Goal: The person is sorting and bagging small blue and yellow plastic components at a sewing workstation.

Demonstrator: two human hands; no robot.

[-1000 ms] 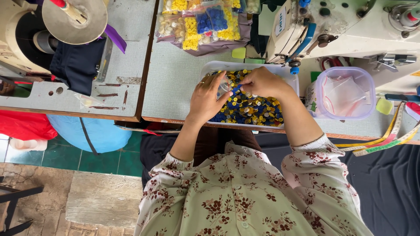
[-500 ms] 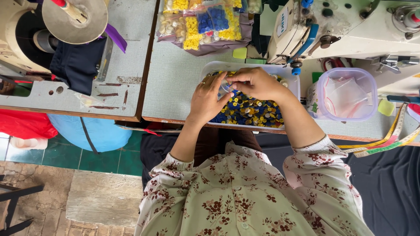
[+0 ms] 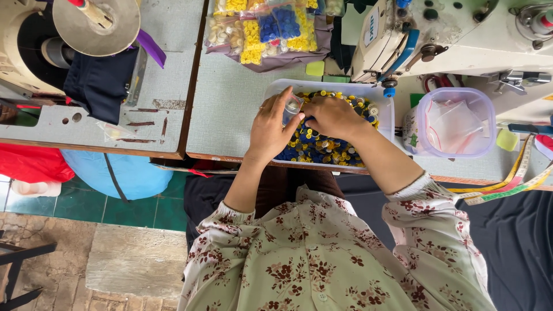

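A white rectangular tray (image 3: 383, 92) full of blue and yellow buttons (image 3: 319, 147) sits on the grey table in front of me. My left hand (image 3: 271, 129) holds a small clear plastic bag (image 3: 292, 107) above the tray's left part. My right hand (image 3: 331, 115) rests over the buttons, fingers pinched at the bag's mouth; what the fingertips hold is hidden.
A cream sewing machine (image 3: 461, 34) stands at the back right, beside a clear tub with a purple rim (image 3: 455, 124) holding small bags. Bags of sorted yellow, blue and white buttons (image 3: 265, 26) lie behind the tray. A measuring tape (image 3: 507, 187) hangs off the right edge. Dark cloth (image 3: 98, 80) lies at left.
Both hands stayed over the tray, fingers working together. The clear bag between them now shows more plainly in my left hand.
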